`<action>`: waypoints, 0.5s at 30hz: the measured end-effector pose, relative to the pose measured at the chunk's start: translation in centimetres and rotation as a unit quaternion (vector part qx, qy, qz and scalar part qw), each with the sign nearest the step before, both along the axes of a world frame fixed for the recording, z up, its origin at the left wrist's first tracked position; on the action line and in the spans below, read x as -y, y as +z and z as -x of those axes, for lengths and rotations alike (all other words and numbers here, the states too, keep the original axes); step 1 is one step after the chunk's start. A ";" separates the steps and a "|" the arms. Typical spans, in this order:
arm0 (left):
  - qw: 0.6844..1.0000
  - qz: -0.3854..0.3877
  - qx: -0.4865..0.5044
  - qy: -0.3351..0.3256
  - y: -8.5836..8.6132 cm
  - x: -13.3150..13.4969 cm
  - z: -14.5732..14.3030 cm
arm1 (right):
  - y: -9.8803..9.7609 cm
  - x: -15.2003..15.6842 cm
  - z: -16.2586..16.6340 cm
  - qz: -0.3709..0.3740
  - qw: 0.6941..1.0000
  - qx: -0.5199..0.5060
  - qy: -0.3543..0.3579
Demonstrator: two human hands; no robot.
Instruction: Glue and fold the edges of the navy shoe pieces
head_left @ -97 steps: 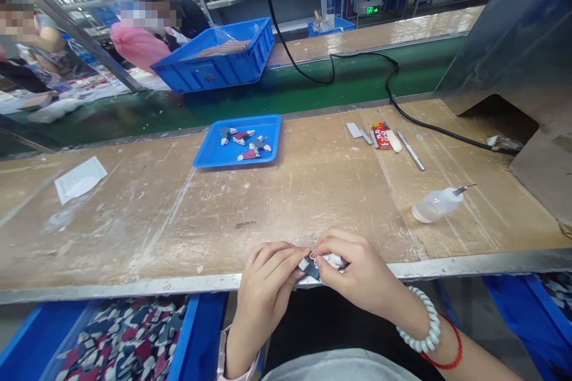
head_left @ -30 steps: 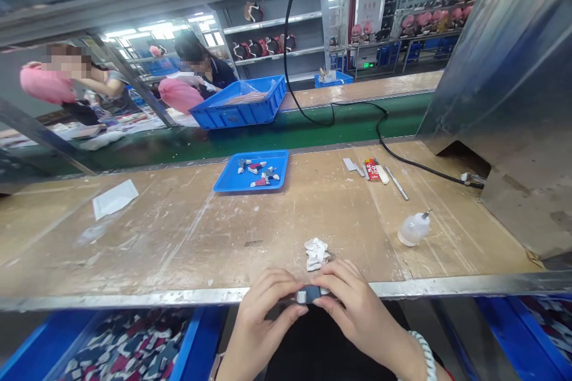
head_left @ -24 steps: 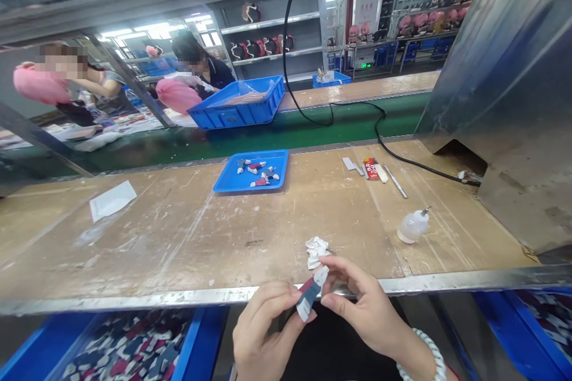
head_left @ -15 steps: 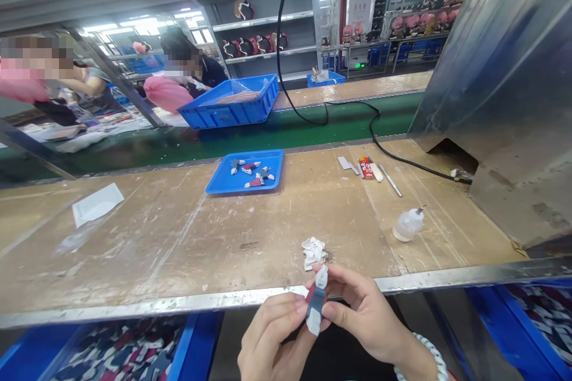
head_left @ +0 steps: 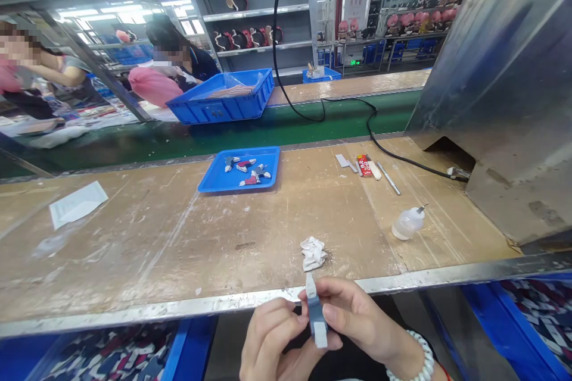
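Head view: one small dark-blue and white piece (head_left: 315, 312) is held up at the tabletop's (head_left: 286, 214) near edge, between two hands. The left hand (head_left: 273, 336) comes up from the near side, its fingers bent and pressing the piece from the left and below. The right hand (head_left: 360, 317) slants in from the near right, thumb and forefinger closed on the piece's right side; one beaded bracelet (head_left: 422, 357) circles that wrist. Just beyond lies one crumpled white wad (head_left: 313, 253). Farther off, one blue tray (head_left: 273, 158) carries what look like four small pieces (head_left: 245, 165). On the right stand one clear bottle (head_left: 408, 224) and, farther, one red packet (head_left: 364, 165); one white sheet (head_left: 78, 204) lies at the left. Below the near edge are two blue bins (head_left: 487, 312), one on each side, with pieces too many to count.
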State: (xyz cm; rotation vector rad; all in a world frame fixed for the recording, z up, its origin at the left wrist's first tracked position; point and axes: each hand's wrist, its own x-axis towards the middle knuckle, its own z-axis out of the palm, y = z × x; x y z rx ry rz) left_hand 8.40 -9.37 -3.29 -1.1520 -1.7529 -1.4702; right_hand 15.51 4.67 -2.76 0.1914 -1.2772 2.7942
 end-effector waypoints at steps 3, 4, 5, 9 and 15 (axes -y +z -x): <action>0.995 0.024 0.093 -0.016 -0.5 0.4 -0.3 | -0.6 0.6 0.2 0.053 0.997 0.008 0.052; 0.988 0.038 0.148 -0.032 -0.5 0.5 -0.5 | -0.7 0.8 0.2 0.077 0.994 0.007 0.072; 0.975 0.053 0.209 -0.055 -0.5 0.7 -0.8 | -0.8 1.1 0.3 0.103 0.991 0.003 0.086; 0.913 0.070 0.360 -0.180 0.0 1.0 -1.8 | -1.6 2.0 0.3 0.167 0.981 0.005 0.100; 0.900 0.110 0.359 -0.221 -0.3 1.7 -2.1 | -3.0 2.5 -0.4 0.157 0.982 0.042 0.101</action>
